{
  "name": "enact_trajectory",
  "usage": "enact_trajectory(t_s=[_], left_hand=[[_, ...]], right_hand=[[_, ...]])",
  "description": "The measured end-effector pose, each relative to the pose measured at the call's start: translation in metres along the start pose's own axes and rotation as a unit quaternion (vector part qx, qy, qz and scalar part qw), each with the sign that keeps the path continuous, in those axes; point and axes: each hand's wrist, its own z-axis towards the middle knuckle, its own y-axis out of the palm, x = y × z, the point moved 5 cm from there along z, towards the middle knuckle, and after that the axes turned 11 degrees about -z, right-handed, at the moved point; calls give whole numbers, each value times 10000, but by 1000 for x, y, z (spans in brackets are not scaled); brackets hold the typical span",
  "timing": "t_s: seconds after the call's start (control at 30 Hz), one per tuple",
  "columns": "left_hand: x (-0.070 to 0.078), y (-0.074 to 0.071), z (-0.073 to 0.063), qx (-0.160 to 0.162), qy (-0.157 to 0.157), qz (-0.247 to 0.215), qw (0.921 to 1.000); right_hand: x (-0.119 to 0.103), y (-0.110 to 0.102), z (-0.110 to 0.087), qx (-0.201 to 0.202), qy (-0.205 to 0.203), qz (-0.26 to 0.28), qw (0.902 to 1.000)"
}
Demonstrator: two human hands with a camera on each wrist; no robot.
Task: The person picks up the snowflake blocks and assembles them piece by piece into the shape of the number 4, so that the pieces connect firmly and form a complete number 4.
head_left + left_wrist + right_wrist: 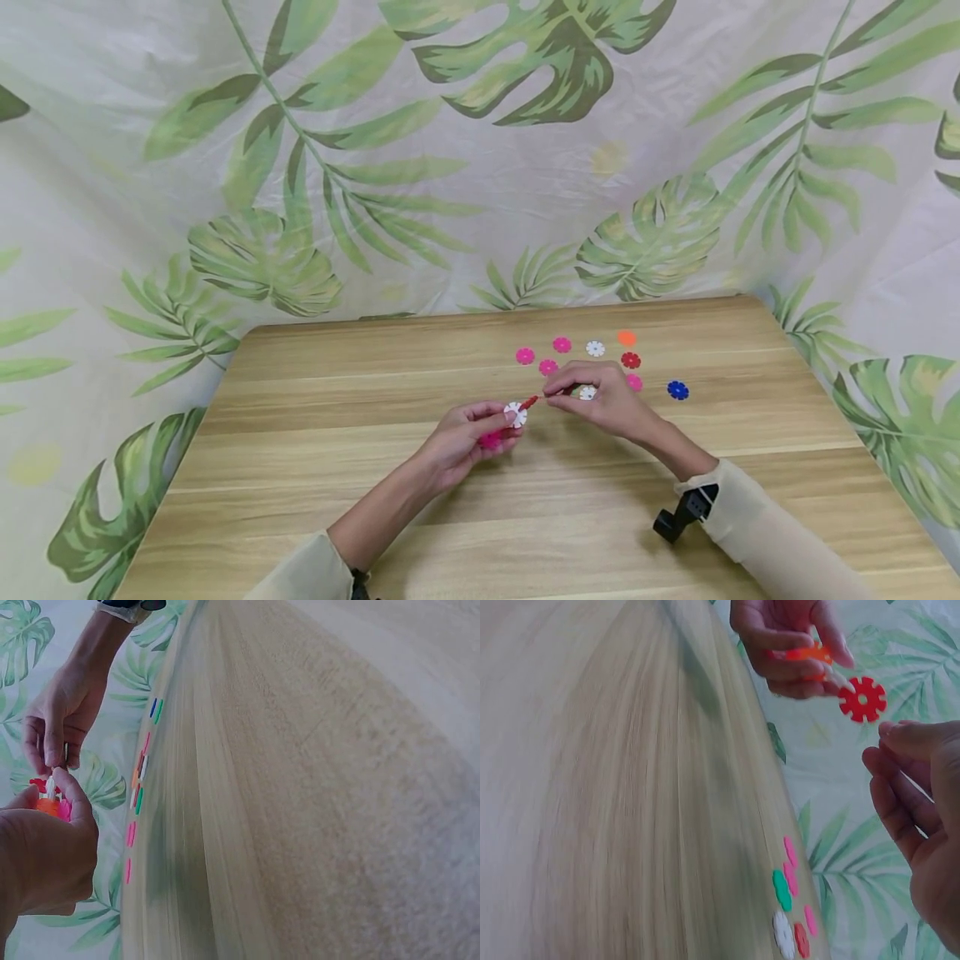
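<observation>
My left hand (465, 437) holds a small cluster of joined notched plastic discs over the table. In it, a white disc (515, 415) faces up under the thumb, with a pink disc (491, 439) below. An orange disc (810, 652) shows between the fingers in the right wrist view. A red disc (862, 699) stands out from the white piece, toward my right hand (600, 398). The right thumb and forefinger are bent close together just beside the red disc's edge, and nothing shows between their tips in the right wrist view.
Loose notched discs lie on the wooden table (322, 467) toward its back right. Among them are pink discs (562, 345), a white disc (595, 348), a red disc (631, 360), an orange disc (627, 338) and a blue disc (678, 390). A leaf-patterned cloth (450, 208) hangs behind.
</observation>
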Motion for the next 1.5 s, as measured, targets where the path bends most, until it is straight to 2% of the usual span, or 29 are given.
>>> enact_trajectory(t_s=[0.13, 0.43, 0.7, 0.97, 1.2, 1.5], left_hand=[[1, -1, -2, 1, 11, -44, 10000], [3, -3, -3, 43, 101, -202, 9997], [4, -4, -4, 52, 84, -226, 9997], [4, -8, -5, 70, 153, -258, 9995], [5, -10, -6, 96, 134, -189, 9997], [7, -10, -9, 30, 138, -219, 9997]], right_hand=[[6, -8, -6, -173, 106, -148, 9997], [24, -31, -25, -700, 714, -321, 9945], [38, -46, -42, -1015, 765, -607, 9900], [53, -58, -58, -1329, 1006, -1129, 9795], [62, -63, -70, -1642, 1077, -1281, 9721], [69, -64, -78, -1840, 1095, -1524, 9648]])
